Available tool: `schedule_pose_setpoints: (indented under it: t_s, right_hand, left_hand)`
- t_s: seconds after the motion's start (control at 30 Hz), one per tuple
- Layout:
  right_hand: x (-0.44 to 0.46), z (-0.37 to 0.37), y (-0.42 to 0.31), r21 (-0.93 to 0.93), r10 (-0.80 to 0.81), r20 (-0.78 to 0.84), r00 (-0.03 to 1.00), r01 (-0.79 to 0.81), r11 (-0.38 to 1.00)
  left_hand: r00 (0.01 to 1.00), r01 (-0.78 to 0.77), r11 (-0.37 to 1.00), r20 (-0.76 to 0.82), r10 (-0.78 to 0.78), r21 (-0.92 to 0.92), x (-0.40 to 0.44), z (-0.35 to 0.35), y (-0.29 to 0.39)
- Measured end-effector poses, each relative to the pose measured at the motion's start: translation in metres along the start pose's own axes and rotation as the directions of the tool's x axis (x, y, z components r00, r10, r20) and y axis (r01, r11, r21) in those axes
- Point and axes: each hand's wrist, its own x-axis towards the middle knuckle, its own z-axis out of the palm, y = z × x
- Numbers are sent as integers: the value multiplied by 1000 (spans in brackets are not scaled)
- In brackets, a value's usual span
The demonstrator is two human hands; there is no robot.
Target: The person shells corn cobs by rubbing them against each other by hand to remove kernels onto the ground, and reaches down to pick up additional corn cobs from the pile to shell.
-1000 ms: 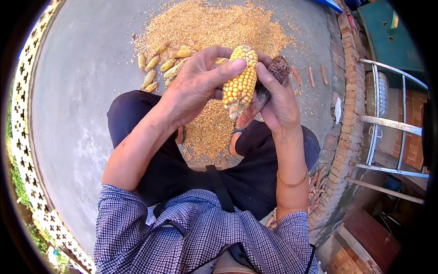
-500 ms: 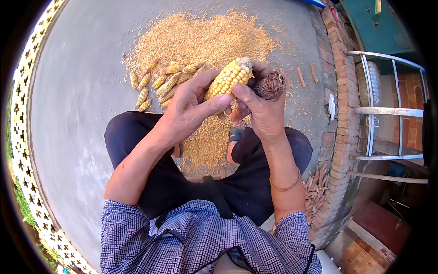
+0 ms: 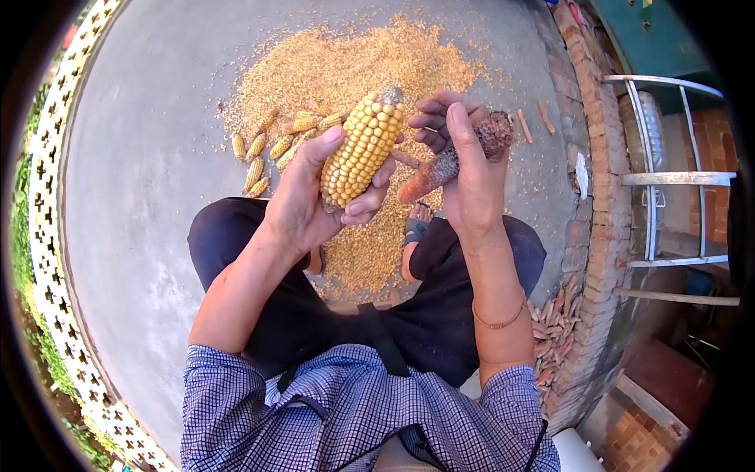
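My left hand [image 3: 303, 200] is wrapped round a yellow corn cob [image 3: 363, 145], its kernels facing up and its whitish tip pointing away from me. To the right, my right hand [image 3: 472, 173] holds a bare reddish-brown cob [image 3: 442, 169] across the palm, dark and rough at its upper end. My right thumb stands up, apart from the yellow corn. The two cobs do not touch. Beyond my hands lie several unshelled corn cobs [image 3: 255, 148] beside a wide heap of loose kernels [image 3: 346, 67]. More kernels [image 3: 362, 252] are spread between my feet.
A few bare cobs [image 3: 546, 118] lie on the concrete floor [image 3: 134, 197] at the right. Further down, a pile of bare cobs [image 3: 554, 326] rests against a low brick edge [image 3: 602, 204]. A metal railing [image 3: 676, 178] stands beyond it. A patterned wall [image 3: 49, 267] borders the left.
My hands have drawn apart. The right thumb has come off the yellow corn, which now sits upright in my left hand, and more of the bare cob shows in my right.
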Motion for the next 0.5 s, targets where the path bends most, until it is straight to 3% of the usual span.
schedule_pose_setpoints:
  t_s: [0.13,0.23,0.33,0.5]
  right_hand:
    - [0,3,0,11,8,41,999,-8,1000]
    - [0,2,-1,17,8,62,998,-9,1000]
    - [0,3,2,30,-1,73,997,-1,1000]
    - [-3,5,3,-22,29,89,996,-27,999]
  left_hand:
    - [998,-60,993,33,57,104,2,-7,-4]
    - [995,-38,997,93,32,61,1,-7,-5]
    - [1000,-8,998,14,9,-61,0,1,-4]
    - [999,26,997,42,-24,-67,3,-8,-5]
